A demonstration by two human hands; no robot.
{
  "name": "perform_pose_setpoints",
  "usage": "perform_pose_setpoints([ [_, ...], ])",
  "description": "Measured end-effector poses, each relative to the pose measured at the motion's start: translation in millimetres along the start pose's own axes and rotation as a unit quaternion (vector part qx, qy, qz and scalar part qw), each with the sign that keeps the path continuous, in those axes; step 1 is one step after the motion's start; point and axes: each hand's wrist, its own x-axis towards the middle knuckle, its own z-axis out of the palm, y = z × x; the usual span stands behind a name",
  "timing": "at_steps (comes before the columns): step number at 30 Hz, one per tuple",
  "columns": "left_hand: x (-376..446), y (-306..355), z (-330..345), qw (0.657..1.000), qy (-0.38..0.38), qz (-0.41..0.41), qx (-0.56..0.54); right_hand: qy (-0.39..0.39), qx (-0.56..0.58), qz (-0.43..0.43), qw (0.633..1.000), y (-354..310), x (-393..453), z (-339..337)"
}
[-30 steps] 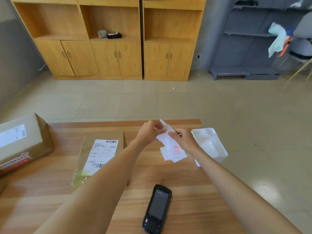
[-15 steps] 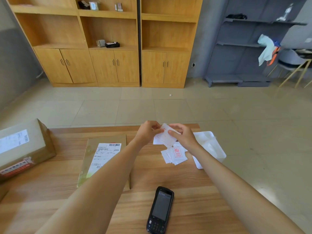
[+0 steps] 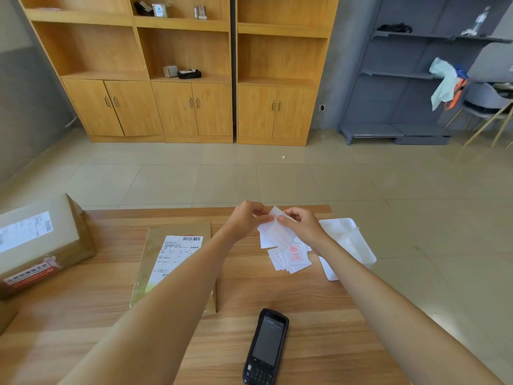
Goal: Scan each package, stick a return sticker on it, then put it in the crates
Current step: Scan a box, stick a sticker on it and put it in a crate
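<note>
Your left hand (image 3: pixel 245 218) and right hand (image 3: pixel 301 227) now sit closer together than a second ago, fingertips nearly meeting on the sticker sheet (image 3: pixel 274 230). The sheet, earlier tipped upright with a corner sticking up, now lies flatter and lower between them, over the sticker pile (image 3: pixel 290 257).

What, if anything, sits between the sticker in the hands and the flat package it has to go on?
Nothing visible. Both the left hand and right hand pinch the sticker above the table; the flat package lies just left, with only the left forearm passing over its near corner.
</note>
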Motion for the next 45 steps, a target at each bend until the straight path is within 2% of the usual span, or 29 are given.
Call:
perform_pose_setpoints([
  [7, 4, -1, -2, 0.999, 0.010, -0.013, -0.036, 0.005, -0.030, 0.008, 1.000, 5, 6, 1],
  [23, 7, -16, -9, 0.997, 0.055, -0.060, 0.000, -0.017, 0.025, 0.040, 0.999, 9, 11, -3],
  [29, 11, -14, -7, 0.993, 0.084, -0.078, -0.029, -0.032, 0.025, 0.054, 0.998, 6, 7, -6],
  [33, 11, -15, -7, 0.992, 0.076, -0.087, -0.041, -0.021, 0.027, 0.055, 0.998, 5, 7, -7],
  [39, 8, -10, -9, 0.985, 0.055, -0.099, -0.130, -0.025, 0.029, 0.056, 0.998, 4, 7, -7],
  [45, 8, -12, -9, 0.988, 0.049, -0.111, -0.100, -0.031, 0.024, 0.052, 0.998, 4, 7, -5],
])
